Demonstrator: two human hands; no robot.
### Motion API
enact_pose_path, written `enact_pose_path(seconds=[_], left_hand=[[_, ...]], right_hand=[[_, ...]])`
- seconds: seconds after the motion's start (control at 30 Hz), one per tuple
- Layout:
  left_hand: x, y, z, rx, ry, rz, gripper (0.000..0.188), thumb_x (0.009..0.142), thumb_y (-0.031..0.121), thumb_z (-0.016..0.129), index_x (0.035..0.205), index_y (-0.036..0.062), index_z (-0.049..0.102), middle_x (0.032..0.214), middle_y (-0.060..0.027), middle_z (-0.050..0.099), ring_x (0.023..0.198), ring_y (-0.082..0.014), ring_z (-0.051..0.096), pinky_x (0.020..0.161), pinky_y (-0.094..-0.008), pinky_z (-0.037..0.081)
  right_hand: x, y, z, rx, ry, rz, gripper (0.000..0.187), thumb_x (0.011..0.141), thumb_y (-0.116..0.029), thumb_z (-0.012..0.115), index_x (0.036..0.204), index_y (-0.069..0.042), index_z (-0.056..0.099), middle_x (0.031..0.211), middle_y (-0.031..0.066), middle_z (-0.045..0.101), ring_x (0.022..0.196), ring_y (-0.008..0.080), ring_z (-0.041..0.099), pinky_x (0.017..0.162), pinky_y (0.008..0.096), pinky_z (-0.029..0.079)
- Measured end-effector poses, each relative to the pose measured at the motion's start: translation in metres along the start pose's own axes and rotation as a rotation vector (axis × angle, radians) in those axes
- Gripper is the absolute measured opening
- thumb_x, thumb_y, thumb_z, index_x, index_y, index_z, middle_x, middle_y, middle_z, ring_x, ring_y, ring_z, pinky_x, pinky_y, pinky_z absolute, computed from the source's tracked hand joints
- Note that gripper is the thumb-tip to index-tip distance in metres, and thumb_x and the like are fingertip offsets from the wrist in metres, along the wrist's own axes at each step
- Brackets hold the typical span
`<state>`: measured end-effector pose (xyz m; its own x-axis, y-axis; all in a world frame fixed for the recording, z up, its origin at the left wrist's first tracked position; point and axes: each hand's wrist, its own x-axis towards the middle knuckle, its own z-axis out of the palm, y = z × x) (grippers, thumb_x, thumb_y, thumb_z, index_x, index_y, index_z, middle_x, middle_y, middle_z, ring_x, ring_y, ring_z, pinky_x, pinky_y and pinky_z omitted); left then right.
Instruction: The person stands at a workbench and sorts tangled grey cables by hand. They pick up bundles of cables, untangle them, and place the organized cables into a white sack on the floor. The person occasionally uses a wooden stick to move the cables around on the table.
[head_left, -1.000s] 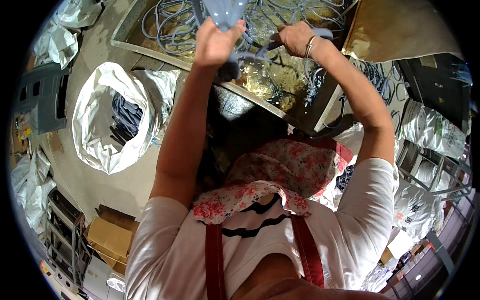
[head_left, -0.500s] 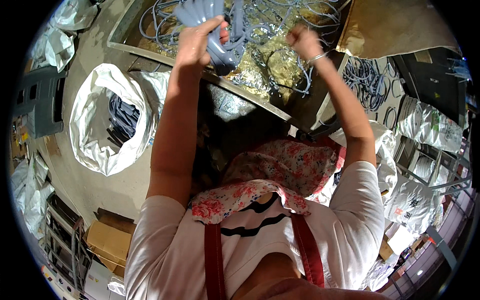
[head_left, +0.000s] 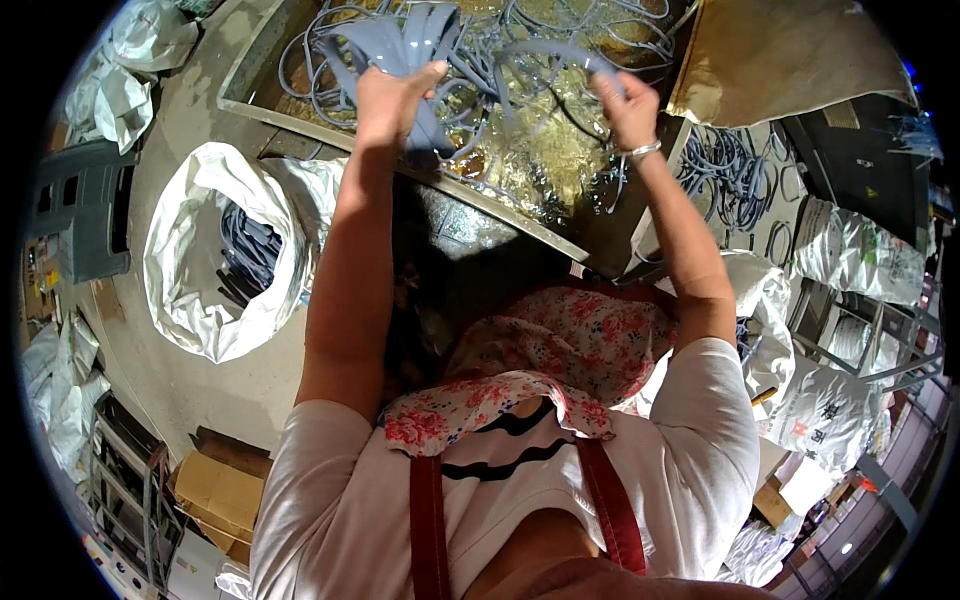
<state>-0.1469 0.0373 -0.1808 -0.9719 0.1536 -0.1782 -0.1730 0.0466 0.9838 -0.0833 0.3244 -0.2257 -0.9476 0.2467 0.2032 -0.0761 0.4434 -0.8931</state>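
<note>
Over a metal trough of water, my left hand [head_left: 392, 100] is closed around a thick bundle of grey-blue rubber strips [head_left: 420, 45]. To its right, my right hand [head_left: 626, 108] pinches one end of a single grey strip [head_left: 545, 48], which arches leftward above the water. Many thin loops of the same grey material [head_left: 310, 60] lie in the water beneath. The trough [head_left: 500, 205] has a pale metal rim that runs slantwise below both hands. My left fingers are partly hidden behind the bundle.
A white woven sack [head_left: 190, 330] holding dark grey strips stands on the floor at left. Right of the trough, more grey coils [head_left: 725, 165] lie on a pale surface beside a brown board [head_left: 790, 55]. White sacks [head_left: 860, 255] are stacked further right; a cardboard box [head_left: 215, 495] sits lower left.
My right hand has shifted slightly right and down and now has a strip stretched out from it over the water. My left hand, with the bundle, has lowered slightly.
</note>
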Motion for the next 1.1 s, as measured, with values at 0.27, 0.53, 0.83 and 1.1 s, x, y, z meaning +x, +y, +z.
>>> enact_pose_path(seconds=[0.27, 0.53, 0.83, 1.1], left_hand=[[0.001, -0.004, 0.006, -0.201, -0.266, 0.163, 0.025, 0.074, 0.015, 0.069, 0.091, -0.0010, 0.060, 0.075, -0.0045, 0.060, 0.068, -0.0122, 0.054, 0.064, -0.0252, 0.043], [0.010, 0.007, -0.036, -0.786, 0.186, -0.085, 0.019, 0.079, 0.010, 0.064, 0.089, -0.0028, 0.056, 0.070, -0.0089, 0.056, 0.055, -0.0159, 0.052, 0.052, -0.0284, 0.045], [0.004, 0.013, -0.041, -0.524, 0.243, 0.153, 0.027, 0.077, 0.001, 0.061, 0.101, -0.0054, 0.052, 0.079, -0.0110, 0.059, 0.059, -0.0168, 0.055, 0.054, -0.0284, 0.045], [0.002, 0.021, -0.027, -0.211, 0.287, 0.050, 0.021, 0.072, 0.012, 0.070, 0.074, -0.0056, 0.060, 0.066, -0.0073, 0.059, 0.052, -0.0134, 0.053, 0.049, -0.0236, 0.041]], right_hand=[[0.078, -0.045, -0.008, 1.139, -0.635, -0.007, 0.042, 0.082, -0.045, 0.056, 0.094, -0.005, 0.054, 0.082, 0.0050, 0.057, 0.072, 0.0179, 0.054, 0.067, 0.0302, 0.045], [0.094, 0.070, 0.063, -0.913, -0.488, -0.151, 0.029, 0.084, -0.030, 0.051, 0.096, -0.005, 0.060, 0.087, 0.0210, 0.060, 0.083, 0.0363, 0.058, 0.073, 0.0391, 0.047], [0.057, 0.159, 0.081, -1.754, -0.991, -0.302, 0.029, 0.086, -0.023, 0.042, 0.107, -0.017, 0.060, 0.116, 0.0031, 0.054, 0.113, 0.0192, 0.043, 0.099, 0.0401, 0.023], [0.032, 0.010, -0.003, -0.800, -0.395, -0.418, 0.036, 0.074, -0.041, 0.064, 0.068, -0.006, 0.060, 0.067, 0.0066, 0.059, 0.063, 0.0223, 0.057, 0.056, 0.0324, 0.043]])
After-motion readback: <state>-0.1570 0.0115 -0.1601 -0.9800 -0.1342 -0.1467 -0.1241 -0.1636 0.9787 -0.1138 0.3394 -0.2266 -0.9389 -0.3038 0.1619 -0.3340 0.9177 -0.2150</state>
